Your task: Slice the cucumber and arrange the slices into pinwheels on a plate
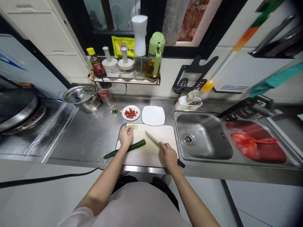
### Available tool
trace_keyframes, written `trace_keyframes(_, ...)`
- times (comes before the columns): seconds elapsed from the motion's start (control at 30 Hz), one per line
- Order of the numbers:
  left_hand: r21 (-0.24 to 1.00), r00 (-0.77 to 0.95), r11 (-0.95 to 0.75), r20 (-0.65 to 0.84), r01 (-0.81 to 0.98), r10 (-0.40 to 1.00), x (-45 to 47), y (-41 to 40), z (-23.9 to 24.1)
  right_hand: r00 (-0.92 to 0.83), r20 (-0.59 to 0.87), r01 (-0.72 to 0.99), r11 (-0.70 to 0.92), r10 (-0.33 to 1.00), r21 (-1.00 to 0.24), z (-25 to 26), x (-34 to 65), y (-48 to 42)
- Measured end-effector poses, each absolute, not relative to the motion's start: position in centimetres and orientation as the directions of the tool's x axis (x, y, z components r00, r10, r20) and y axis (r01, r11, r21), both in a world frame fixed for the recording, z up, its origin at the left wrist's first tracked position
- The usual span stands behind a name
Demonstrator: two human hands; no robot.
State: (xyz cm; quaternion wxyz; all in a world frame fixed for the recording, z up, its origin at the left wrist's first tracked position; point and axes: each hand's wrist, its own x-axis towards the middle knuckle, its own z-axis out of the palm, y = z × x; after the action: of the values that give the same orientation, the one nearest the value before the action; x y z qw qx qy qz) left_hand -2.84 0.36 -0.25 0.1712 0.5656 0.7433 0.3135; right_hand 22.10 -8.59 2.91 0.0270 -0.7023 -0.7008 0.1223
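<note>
A white cutting board lies on the steel counter in front of me. A long dark green cucumber lies across its left part, its uncut end sticking out past the board's left edge. My left hand rests on the cucumber with fingers curled over it. My right hand grips the black handle of a knife, whose blade points up and left, apart from the cucumber's cut end. Two cucumber slices lie at the board's far edge.
Behind the board stand a small plate of chopped red chilli and a bare white square plate. More slices lie on the counter. A lidded steel pot is at the left, a double sink at the right, a red bag in its far basin.
</note>
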Motion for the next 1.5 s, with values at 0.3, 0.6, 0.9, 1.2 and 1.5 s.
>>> trace_keyframes(0.3, 0.571, 0.086, -0.215, 0.245, 0.792, 0.966, -2.4, -4.1, -0.3, 0.015, -0.17, 0.973, -0.054, 0.985, -0.225, 2.5, 22.1, -8.7)
trace_keyframes(0.6, 0.491, 0.302, -0.408, 0.282, 0.77, 0.911, -1.9, -5.8, -0.7, 0.03, -0.293, 0.97, -0.099, 0.956, -0.223, 3.8, 21.2, -8.7)
trace_keyframes(0.9, 0.425, 0.395, -0.48, 0.276, 0.767, 0.876, -1.4, -5.0, -1.6, -0.027, -0.354, 0.914, -0.121, 0.935, -0.388, 4.8, 19.3, -8.5)
trace_keyframes(1.2, 0.469, 0.441, -0.472, 0.181, 0.747, 0.879, -2.4, -3.1, -1.2, -0.076, -0.382, 0.928, -0.075, 0.921, -0.366, 4.5, 17.1, -8.4)
trace_keyframes(1.5, 0.497, 0.445, -0.468, 0.174, 0.731, 0.879, -2.5, -2.9, -1.5, -0.108, -0.403, 0.922, -0.06, 0.909, -0.383, 4.9, 16.3, -8.1)
